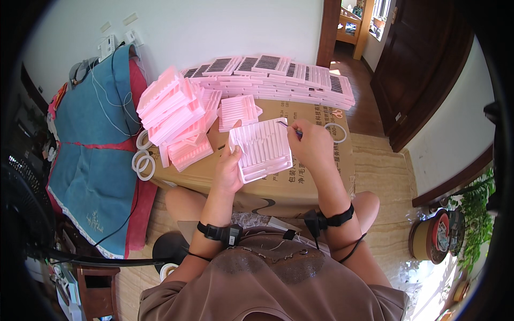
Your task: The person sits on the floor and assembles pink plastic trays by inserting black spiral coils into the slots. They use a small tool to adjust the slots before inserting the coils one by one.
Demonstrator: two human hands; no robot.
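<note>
My left hand (229, 170) grips a pale pink slotted tray (263, 152) by its left edge, thumb on top, tilted up above the cardboard box. Rows of long parallel grooves run across the tray, and I see no dark strips in most of them. My right hand (312, 140) is closed in a pinch on a slim dark tool (297, 132), which looks like tweezers. Its tip reaches the tray's upper right corner; whether it holds anything is too small to tell. Just beyond lies another pink tray (239, 111) on the box.
A messy pile of pink trays (174, 109) stands at the left of the cardboard box (316, 166). Along its far side are stacked pink trays filled with dark strips (267, 65). White rings (143, 165) lie at the left edge, another white ring (337, 132) at the right.
</note>
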